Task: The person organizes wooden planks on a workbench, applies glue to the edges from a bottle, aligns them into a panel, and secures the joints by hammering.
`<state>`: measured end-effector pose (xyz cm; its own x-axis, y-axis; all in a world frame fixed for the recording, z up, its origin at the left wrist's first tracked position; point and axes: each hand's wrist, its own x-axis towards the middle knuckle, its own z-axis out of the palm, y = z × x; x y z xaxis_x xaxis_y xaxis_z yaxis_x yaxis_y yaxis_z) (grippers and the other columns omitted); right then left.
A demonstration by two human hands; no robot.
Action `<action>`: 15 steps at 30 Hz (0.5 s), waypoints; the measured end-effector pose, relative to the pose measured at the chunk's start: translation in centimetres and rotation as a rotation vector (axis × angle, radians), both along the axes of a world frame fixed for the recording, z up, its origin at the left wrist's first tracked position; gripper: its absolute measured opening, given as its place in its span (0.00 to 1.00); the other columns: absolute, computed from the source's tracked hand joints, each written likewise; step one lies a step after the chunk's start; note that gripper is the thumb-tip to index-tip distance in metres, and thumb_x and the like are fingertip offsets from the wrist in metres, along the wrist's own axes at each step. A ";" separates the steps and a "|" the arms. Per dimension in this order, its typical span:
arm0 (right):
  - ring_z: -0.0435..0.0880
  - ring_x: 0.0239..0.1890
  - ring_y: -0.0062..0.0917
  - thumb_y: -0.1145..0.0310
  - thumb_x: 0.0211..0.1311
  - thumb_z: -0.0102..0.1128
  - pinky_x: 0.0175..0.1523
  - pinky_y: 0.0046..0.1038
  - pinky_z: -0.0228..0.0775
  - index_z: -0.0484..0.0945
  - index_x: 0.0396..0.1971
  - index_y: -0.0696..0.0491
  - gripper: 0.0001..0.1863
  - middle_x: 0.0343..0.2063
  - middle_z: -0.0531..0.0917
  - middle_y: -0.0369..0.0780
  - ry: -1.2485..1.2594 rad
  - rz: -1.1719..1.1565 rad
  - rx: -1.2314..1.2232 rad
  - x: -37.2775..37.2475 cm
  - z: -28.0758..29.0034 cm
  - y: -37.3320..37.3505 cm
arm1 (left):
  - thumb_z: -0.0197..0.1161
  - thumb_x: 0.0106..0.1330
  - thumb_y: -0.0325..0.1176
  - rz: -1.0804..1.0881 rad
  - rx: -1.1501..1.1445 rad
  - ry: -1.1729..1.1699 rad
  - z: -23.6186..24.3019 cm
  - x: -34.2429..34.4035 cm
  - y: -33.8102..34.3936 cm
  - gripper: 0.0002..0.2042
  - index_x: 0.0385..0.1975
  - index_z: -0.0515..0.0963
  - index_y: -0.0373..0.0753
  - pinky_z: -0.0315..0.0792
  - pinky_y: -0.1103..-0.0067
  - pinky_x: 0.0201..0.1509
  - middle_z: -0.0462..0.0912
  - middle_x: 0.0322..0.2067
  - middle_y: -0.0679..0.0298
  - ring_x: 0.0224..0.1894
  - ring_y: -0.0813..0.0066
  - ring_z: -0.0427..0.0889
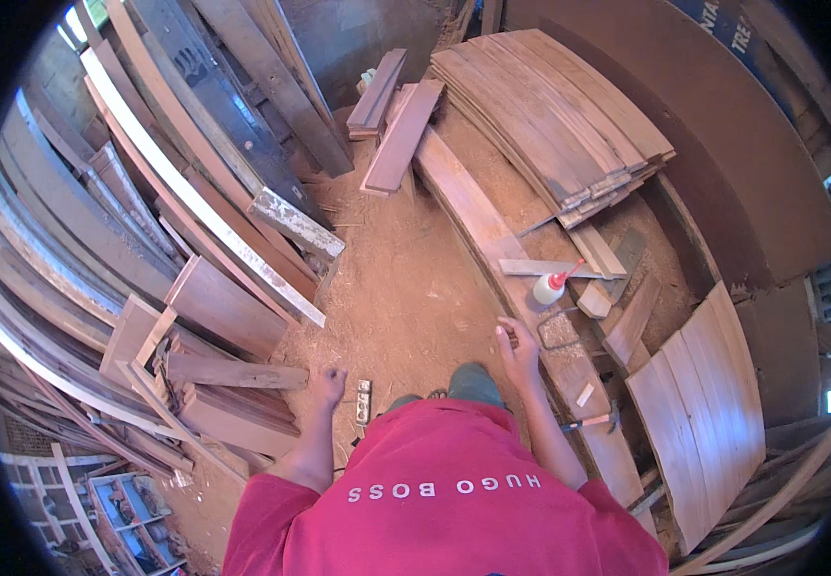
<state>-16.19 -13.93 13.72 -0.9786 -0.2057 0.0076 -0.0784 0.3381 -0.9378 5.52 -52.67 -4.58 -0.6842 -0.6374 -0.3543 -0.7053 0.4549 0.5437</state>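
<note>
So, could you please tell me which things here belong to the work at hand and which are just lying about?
In hand or nearest the hands:
- right hand over the long plank
- glue bottle and hammer on the plank
- left hand, holding nothing

Lying about:
- stacked slats
- leaning boards
- curved panels
- sawdust floor
</note>
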 end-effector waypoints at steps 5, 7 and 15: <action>0.81 0.35 0.16 0.65 0.70 0.57 0.38 0.21 0.73 0.79 0.48 0.56 0.14 0.35 0.84 0.38 -0.024 0.094 -0.146 -10.5 -4.7 -7.7 | 0.58 0.67 0.47 -0.137 0.284 -0.030 -9.5 6.5 -1.6 0.20 0.35 0.83 0.33 0.76 0.69 0.42 0.86 0.31 0.50 0.35 0.62 0.84; 0.82 0.34 0.17 0.63 0.70 0.57 0.38 0.21 0.75 0.78 0.50 0.55 0.15 0.35 0.84 0.37 -0.094 0.125 -0.213 -14.6 -7.4 -10.5 | 0.57 0.68 0.47 0.112 0.557 -0.015 -11.4 6.9 -1.1 0.20 0.33 0.83 0.33 0.75 0.70 0.41 0.85 0.29 0.55 0.34 0.66 0.83; 0.82 0.51 0.33 0.48 0.70 0.55 0.49 0.37 0.77 0.68 0.61 0.49 0.28 0.51 0.81 0.45 -0.673 0.177 -0.275 -32.7 -15.1 -17.7 | 0.51 0.74 0.49 0.186 0.287 -0.067 -1.2 -15.8 -3.5 0.22 0.38 0.79 0.32 0.71 0.72 0.43 0.82 0.33 0.60 0.37 0.73 0.78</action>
<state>-48.85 -31.65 -1.39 -0.7425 -0.4377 -0.5070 0.5105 0.1203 -0.8514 -10.24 -56.16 -5.75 -0.5347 -0.6167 -0.5777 -0.8003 0.1500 0.5805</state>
